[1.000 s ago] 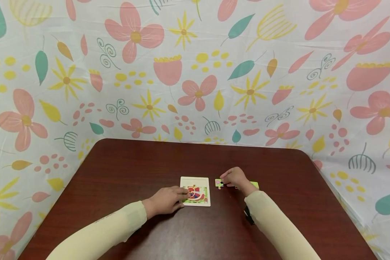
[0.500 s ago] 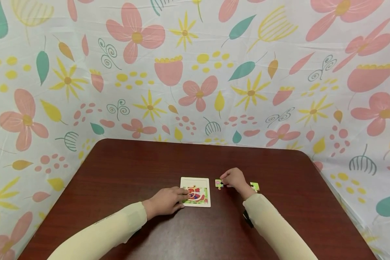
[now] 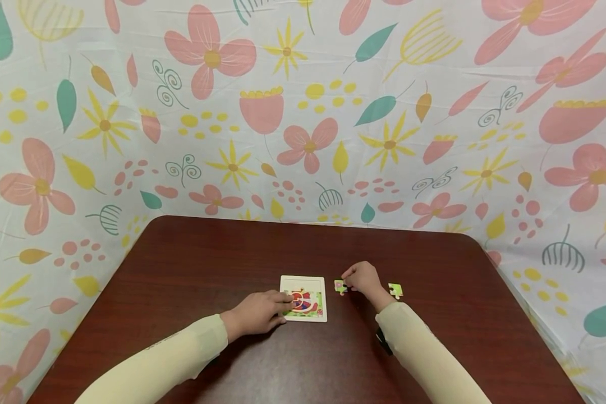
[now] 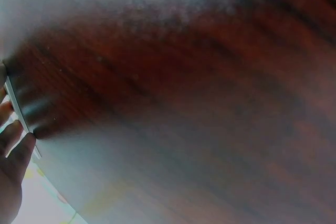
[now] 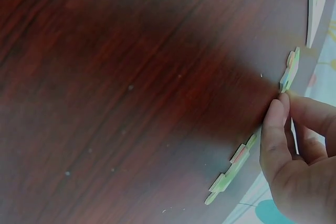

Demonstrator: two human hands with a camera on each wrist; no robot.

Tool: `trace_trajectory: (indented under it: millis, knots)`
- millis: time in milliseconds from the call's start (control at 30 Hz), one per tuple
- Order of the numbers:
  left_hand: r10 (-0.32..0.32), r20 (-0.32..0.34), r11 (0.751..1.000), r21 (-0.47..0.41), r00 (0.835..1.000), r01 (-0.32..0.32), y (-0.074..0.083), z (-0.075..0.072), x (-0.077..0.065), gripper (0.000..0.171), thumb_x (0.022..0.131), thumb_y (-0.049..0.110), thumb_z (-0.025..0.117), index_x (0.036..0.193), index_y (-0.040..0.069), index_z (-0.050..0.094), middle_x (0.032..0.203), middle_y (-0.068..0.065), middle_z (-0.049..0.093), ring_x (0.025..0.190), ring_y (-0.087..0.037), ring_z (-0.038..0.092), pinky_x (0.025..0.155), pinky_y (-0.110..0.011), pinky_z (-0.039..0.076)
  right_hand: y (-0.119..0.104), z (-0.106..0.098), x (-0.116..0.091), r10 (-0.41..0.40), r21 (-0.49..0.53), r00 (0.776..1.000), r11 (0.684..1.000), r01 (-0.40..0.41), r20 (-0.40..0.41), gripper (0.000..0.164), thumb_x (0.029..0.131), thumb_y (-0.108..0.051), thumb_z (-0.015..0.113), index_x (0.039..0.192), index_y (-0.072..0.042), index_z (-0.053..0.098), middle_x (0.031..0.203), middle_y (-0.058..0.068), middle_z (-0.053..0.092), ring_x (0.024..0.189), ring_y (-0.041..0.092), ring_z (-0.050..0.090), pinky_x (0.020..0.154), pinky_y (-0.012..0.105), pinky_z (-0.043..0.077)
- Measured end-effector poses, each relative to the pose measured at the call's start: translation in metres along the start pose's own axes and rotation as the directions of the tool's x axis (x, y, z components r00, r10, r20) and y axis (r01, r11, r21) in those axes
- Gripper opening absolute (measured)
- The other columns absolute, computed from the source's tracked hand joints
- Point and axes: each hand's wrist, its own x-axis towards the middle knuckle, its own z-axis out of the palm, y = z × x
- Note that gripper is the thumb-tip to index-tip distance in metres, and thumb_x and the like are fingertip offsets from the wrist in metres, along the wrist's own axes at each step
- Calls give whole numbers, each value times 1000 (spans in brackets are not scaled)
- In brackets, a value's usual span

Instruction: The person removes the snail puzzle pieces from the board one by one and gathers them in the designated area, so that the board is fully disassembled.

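Observation:
A square puzzle board with a white frame and a red and green picture lies mid-table. My left hand rests on its left side, fingers over the picture and thumb by the near corner. In the left wrist view, fingertips touch the thin edge of the board. Right of the board, the thumb and index finger of my right hand pinch the end of a flat jigsaw piece. That green and pink jigsaw piece shows at the fingertips in the head view. The fingers partly hide it.
Another green jigsaw piece lies on the table to the right of my right hand. In the right wrist view, flat piece edges show below the hand. A flower-patterned cloth hangs behind the dark wooden table.
My right wrist has shifted slightly left, uncovering more of the green piece on the right. The pinched piece has moved only a little. My left hand and the board have stayed put.

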Motion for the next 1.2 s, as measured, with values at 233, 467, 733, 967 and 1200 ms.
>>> trace_trajectory:
  millis: [233,467,733,967,1200]
  knots:
    - [-7,5,1000,-5,1000,7,1,-3,-1,39,100,27,67,138,17,67,141,-2,66,129,-20,63,102,-35,56,-2,0,-3,-14,4,1000,1000,14,-13,11,88,0,69,88,5,79,91,19,76,62,14,63,56,26,55]
    - [-13,13,1000,-6,1000,13,2,-3,0,40,100,27,66,138,17,67,141,-2,66,130,-20,63,102,-35,56,-3,1,-5,11,26,1000,1000,-11,-25,11,88,0,68,88,5,79,93,20,76,61,13,64,57,25,56]
    - [-17,12,1000,-5,1000,17,2,-1,0,40,100,27,67,138,17,67,141,-2,66,129,-20,63,102,-36,56,-1,1,-8,18,92,999,996,-15,-38,12,88,2,67,91,6,78,94,20,76,66,14,66,61,26,58]
    - [-21,14,1000,-2,1000,21,2,-1,1,40,100,29,67,138,17,67,142,-1,66,129,-20,63,102,-35,56,7,1,-9,25,220,1000,975,-22,-10,16,92,0,63,99,8,75,102,22,73,82,22,72,72,31,62]
    - [-28,14,1000,-1,1000,28,2,-2,1,41,99,28,67,138,17,66,140,-1,66,128,-20,63,100,-35,56,-3,6,-26,-48,241,998,969,56,-40,25,102,-12,60,119,2,71,119,23,69,96,30,70,75,36,57]
